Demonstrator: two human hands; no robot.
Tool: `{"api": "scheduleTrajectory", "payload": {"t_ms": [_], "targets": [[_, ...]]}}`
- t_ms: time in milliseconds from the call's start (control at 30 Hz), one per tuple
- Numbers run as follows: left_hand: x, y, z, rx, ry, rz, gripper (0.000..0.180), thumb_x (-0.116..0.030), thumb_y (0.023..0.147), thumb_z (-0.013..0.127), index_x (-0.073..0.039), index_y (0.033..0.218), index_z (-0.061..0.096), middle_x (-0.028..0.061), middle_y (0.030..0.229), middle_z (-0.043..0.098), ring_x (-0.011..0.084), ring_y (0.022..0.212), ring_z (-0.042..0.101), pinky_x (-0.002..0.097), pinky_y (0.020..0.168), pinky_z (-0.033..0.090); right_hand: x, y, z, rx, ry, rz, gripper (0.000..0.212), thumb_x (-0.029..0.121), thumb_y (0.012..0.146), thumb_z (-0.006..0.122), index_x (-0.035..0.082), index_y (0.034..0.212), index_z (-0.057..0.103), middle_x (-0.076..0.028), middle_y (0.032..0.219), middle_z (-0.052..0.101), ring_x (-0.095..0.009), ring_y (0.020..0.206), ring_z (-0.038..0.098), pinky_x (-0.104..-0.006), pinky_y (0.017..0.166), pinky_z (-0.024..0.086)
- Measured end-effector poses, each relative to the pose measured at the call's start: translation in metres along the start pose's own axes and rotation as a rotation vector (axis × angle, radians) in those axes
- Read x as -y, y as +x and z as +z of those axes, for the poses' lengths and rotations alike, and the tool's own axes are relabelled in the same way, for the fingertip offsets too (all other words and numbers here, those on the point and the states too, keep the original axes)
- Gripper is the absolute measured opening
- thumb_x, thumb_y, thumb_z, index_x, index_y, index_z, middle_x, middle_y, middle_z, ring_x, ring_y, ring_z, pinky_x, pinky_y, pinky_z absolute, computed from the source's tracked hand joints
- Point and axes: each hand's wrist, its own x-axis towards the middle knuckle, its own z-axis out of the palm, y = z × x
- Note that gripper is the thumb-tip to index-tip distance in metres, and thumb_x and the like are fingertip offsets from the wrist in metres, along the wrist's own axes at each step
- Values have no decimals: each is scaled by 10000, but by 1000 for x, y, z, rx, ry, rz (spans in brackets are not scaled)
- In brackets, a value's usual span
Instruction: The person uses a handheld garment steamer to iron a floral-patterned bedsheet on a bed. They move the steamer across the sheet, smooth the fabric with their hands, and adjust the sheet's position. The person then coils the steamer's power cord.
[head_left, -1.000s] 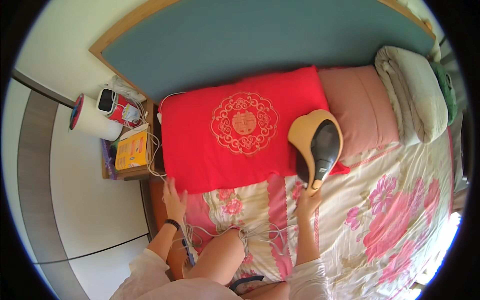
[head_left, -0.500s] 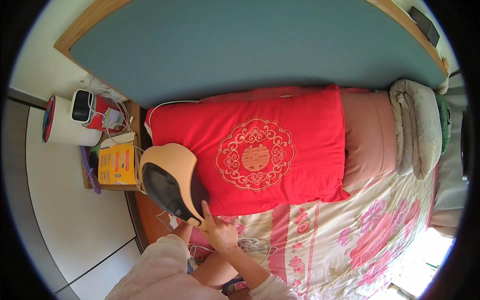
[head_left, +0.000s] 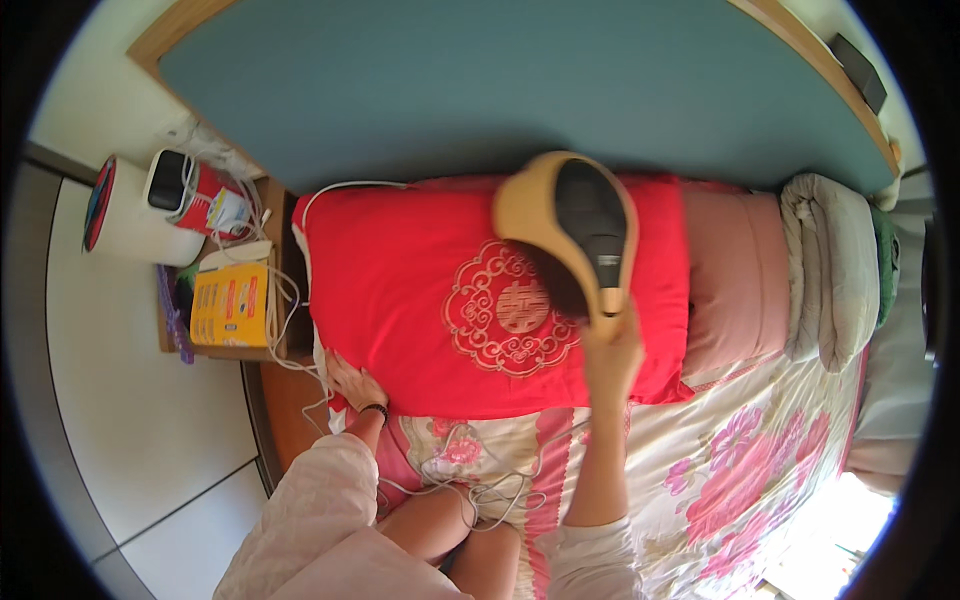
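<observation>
A gold and black handheld mattress vacuum [head_left: 592, 222] is over the right half of a red pillow [head_left: 390, 290] with a round gold embroidered pattern. Its handle is in the closed grip of my right hand [head_left: 612, 352], slightly blurred by motion. At the pillow's lower left corner, my left hand [head_left: 355, 382] lies flat on the red cloth with fingers stretched out. A dark bracelet circles that wrist. The vacuum covers part of the embroidery.
A white cord [head_left: 490, 495] lies looped on the floral bedsheet [head_left: 740, 470]. Left of the bed, a nightstand [head_left: 285, 340] carries a yellow book [head_left: 232, 305] and several containers. Beyond the pillow rises a blue-grey headboard [head_left: 480, 90]; folded bedding [head_left: 832, 270] is at right.
The vacuum has swung from the pillow's left end to its right half in my right hand. My left hand, earlier hidden behind the vacuum, now shows on the pillow's corner.
</observation>
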Motion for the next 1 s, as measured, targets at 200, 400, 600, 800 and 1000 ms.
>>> {"api": "scheduleTrajectory", "payload": {"t_ms": [200, 400, 600, 800, 1000], "targets": [[1, 6, -17, -47, -12, 89, 681, -220, 866, 471, 55, 1445, 243, 219, 1507, 255, 379, 1389, 234, 506, 1124, 161, -41, -4, -36, -121, 170, 464, 416, 86, 786, 679, -39, 1162, 553, -119, 779, 636, -185, 532, 580, -321, 482, 468], [-1, 6, -19, -98, 14, 160, 639, -252, 897, 389, 42, 1445, 244, 229, 1485, 281, 378, 1372, 271, 494, 1096, 210, -118, -101, -59, -111, 38, 352, 394, 92, 783, 654, -48, 1134, 545, -187, 807, 633, -307, 649, 614, -400, 595, 476], [-4, 13, -24, -44, 160, 153, 622, -215, 904, 451, 36, 1439, 260, 206, 1482, 295, 339, 1372, 293, 467, 1071, 257, -156, -195, -125, 84, -38, 424, 606, 104, 736, 673, -14, 1298, 483, -273, 977, 639, -416, 910, 638, -452, 795, 485], [15, 19, -35, 24, 120, 140, 611, -165, 935, 458, 30, 1462, 220, 199, 1501, 270, 338, 1377, 289, 482, 1092, 251, -227, -316, -179, 189, -155, 451, 783, 75, 693, 691, 50, 1412, 381, -271, 954, 659, -443, 895, 648, -475, 763, 505], [-152, -91, -109, 333, -101, 775, 755, -161, 782, 645, -142, 1469, 332, 162, 1524, 280, 366, 1400, 288, 605, 1093, 243, -217, -385, -217, 207, -229, 660, 718, 85, 709, 686, 18, 1372, 417, -265, 1137, 604, -419, 1078, 585, -445, 886, 464]]}}
